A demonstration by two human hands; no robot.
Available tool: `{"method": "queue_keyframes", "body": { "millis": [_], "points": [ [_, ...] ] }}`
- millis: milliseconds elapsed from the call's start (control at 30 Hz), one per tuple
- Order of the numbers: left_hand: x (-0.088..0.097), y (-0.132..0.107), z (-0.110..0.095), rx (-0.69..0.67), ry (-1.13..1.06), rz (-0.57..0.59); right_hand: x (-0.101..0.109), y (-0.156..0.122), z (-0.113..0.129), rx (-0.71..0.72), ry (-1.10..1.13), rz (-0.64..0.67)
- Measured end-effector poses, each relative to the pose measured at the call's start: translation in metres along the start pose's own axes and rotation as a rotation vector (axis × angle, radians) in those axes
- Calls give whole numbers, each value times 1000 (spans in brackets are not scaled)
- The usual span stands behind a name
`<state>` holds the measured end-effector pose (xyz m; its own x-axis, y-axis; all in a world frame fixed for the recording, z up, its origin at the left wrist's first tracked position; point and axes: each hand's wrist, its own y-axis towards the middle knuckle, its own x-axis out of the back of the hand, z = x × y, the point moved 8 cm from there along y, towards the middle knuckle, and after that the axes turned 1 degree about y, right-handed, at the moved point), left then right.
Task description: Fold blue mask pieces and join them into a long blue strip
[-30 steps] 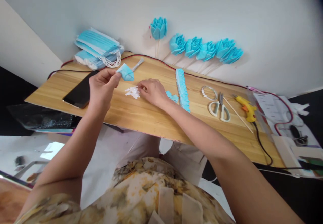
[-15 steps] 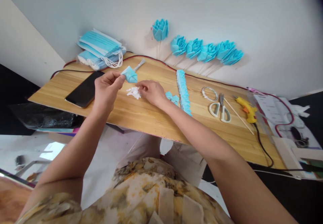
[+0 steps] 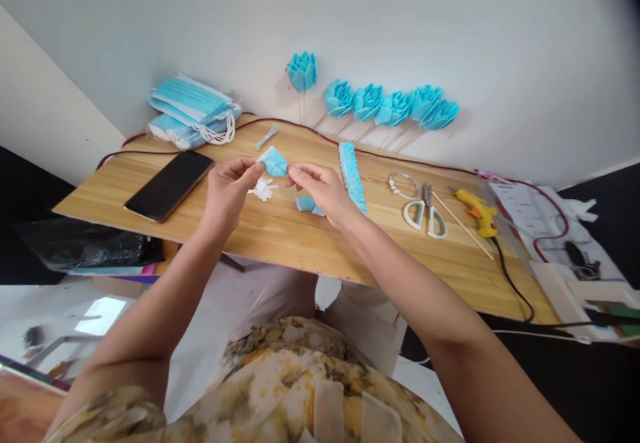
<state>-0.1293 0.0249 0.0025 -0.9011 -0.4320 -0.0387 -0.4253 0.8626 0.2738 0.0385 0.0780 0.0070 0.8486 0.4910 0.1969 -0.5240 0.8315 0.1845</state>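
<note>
A small folded blue piece of mask fabric (image 3: 275,162) is pinched between the fingertips of both hands above the wooden table (image 3: 280,230). My left hand (image 3: 229,190) grips its left side with closed fingers. My right hand (image 3: 323,188) pinches its right edge. Just below the piece lies a small heap of white snippets (image 3: 262,190). Under my right hand rest a few cut blue pieces (image 3: 305,204), and a long strip of stacked blue pieces (image 3: 351,171) runs beside it.
A black phone (image 3: 169,184) lies at the left. A pile of blue face masks (image 3: 193,110) sits at the back left. Blue fabric flowers (image 3: 385,104) lean on the wall. Scissors (image 3: 425,212), a wire ring (image 3: 403,184), a skewer (image 3: 463,226) and a yellow glue gun (image 3: 473,210) lie at the right.
My right hand has left the white snippets and risen to pinch the blue piece. My left hand has moved right and slightly down with the piece.
</note>
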Motion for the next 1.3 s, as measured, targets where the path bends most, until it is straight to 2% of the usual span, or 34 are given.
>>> {"method": "queue_keyframes", "body": {
  "millis": [200, 400, 633, 833, 933, 1033, 1200, 1300],
  "points": [
    [-19, -10, -6, -16, 11, 114, 18, -12, -4, -81, 35, -77],
    [-43, -13, -10, -19, 38, 262, 38, -28, -4, -82, -18, -69],
    [-70, -15, -10, -11, 113, 330, 60, -44, -4, -68, -93, -74],
    [-103, -23, -12, -5, 146, 415, 98, -57, -3, -35, -127, -144],
    [-126, -33, -12, 10, 209, 510, 120, -71, -5, -50, -215, -164],
    [-145, -47, -8, 5, 329, 611, 132, -91, -14, -114, -280, -129],
    [-158, -81, 9, -5, 512, 801, 132, -134, -32, -214, -401, -57],
    [-160, -97, 13, -75, 608, 850, 128, -153, -39, -236, -490, -41]
  ]
}}
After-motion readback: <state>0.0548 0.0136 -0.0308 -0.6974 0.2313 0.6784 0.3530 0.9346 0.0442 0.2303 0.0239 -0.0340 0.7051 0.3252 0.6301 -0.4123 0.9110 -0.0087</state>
